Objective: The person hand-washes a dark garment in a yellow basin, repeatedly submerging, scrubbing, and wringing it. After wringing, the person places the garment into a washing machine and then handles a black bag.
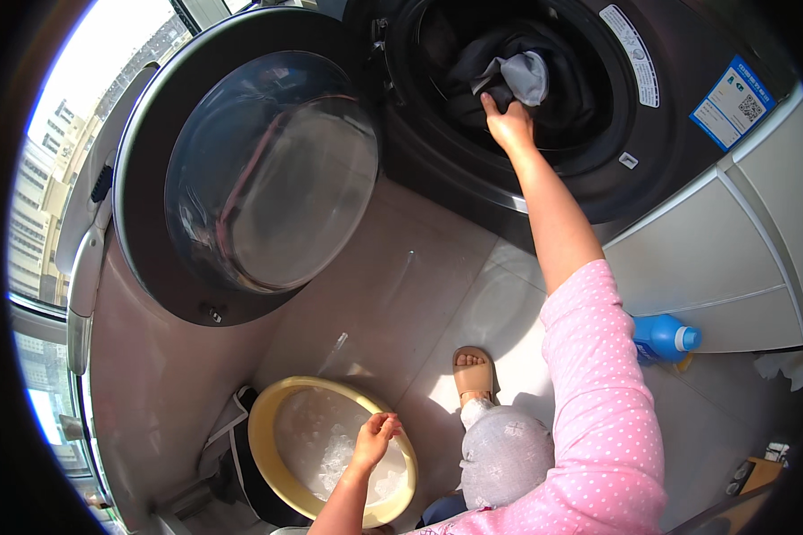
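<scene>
My right hand (510, 126) reaches into the open mouth of a dark front-loading washing machine (615, 177). Its thumb and fingers close on a dark garment with a light grey part (525, 75); some of the fingers are hidden by the cloth. More dark clothing (565, 60) lies in the drum behind. Low in the picture, my left hand (377, 438) hovers above a yellow plastic basin (262, 428) of foamy, cloudy water (308, 428). Its fingers are curled in, and nothing shows between them.
The washer's round glass door (288, 194) is swung wide on the left. A blue detergent bottle (662, 338) stands by a pale cabinet (702, 247) on the right. Beside the basin is a black fabric item (241, 461). My sandalled foot (472, 371) rests on the tile floor (435, 294).
</scene>
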Demonstrator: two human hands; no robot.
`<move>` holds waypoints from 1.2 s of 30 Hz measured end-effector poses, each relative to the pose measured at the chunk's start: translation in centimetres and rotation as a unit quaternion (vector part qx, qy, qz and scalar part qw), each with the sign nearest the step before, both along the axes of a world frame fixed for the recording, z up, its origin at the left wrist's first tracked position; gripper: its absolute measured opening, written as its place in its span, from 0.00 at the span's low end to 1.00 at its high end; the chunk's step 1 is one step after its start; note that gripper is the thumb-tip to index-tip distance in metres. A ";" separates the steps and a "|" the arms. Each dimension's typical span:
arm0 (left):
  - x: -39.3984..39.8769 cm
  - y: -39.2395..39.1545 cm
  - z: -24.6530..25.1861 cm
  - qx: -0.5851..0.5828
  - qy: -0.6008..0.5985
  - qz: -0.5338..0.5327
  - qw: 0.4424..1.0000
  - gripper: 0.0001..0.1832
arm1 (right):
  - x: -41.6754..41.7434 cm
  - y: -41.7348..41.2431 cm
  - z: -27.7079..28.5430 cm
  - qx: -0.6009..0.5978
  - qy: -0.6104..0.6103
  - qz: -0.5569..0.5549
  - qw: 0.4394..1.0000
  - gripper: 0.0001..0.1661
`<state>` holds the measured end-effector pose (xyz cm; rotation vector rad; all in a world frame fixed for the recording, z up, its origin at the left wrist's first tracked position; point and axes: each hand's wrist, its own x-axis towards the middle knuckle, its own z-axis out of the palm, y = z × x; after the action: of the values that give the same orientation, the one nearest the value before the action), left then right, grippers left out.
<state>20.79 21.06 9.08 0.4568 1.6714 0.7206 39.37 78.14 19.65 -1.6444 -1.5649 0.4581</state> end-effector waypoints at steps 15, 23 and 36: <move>3.1 -1.4 -0.9 0.065 -0.025 -0.055 0.996 0.17 | 7.3 -2.1 -2.1 -0.163 -0.348 0.097 0.918 0.50; 2.2 -7.1 4.2 0.095 0.011 -0.007 0.995 0.15 | 4.7 -21.4 -1.1 -0.138 -0.262 0.229 0.927 0.24; -2.7 -24.3 2.3 0.140 0.085 0.182 0.970 0.17 | -10.3 -50.2 13.9 -0.153 -0.028 0.600 0.785 0.15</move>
<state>18.10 -3.21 11.38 0.4206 1.8470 1.2277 29.11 27.96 33.52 -0.6127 -2.5557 1.3674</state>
